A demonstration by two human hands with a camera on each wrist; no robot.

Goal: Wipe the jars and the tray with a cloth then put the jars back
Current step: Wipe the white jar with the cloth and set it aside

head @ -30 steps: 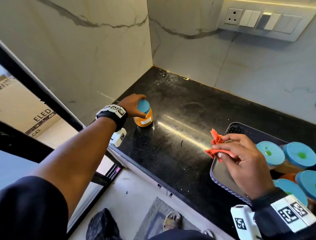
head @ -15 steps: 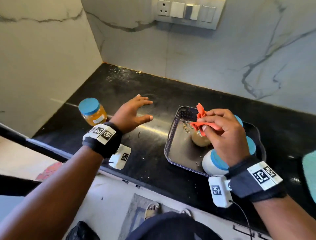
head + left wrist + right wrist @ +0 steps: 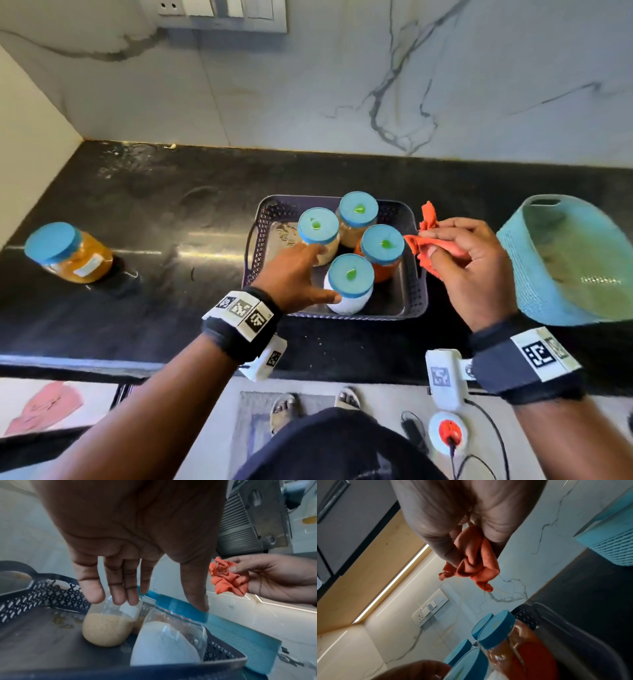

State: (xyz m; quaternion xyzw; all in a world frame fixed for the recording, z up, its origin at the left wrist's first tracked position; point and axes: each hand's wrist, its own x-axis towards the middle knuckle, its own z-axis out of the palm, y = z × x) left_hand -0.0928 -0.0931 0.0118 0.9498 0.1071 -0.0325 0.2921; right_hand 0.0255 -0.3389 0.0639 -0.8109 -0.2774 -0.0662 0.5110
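A dark lattice-walled tray sits mid-counter with several blue-lidded jars in it: a beige jar, a back jar, a red jar and a white jar. A yellow jar stands alone on the counter at far left. My left hand reaches into the tray with straight fingers beside the beige jar, and its thumb touches the lid of the white jar. My right hand hovers just right of the tray, pinching a crumpled orange cloth.
A teal plastic basket stands tilted on the black counter at the right, close to my right hand. Marble walls close off the back and left. A switch panel is on the back wall. The counter's front edge runs below my wrists.
My left hand let go of the yellow jar at the left and moved right into the tray. My right hand shifted with the cloth from over the tray to its right side.
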